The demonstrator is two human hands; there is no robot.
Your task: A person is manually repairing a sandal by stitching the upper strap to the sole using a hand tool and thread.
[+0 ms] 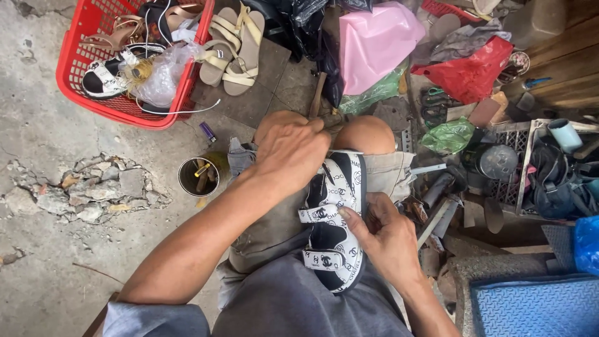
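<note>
While the left hand [292,150] clamps down over the toe end of a black-and-white sandal [334,218] lying across the person's lap, the right hand [387,240] pinches its strap at the side. Beside the left knee stands a small tin [196,176]; farther off, a red basket [75,62] holds more sandals.

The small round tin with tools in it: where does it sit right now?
In the head view, the tin stands on the concrete floor left of the person's knees, just beyond the left forearm, below the red basket of sandals.
</note>
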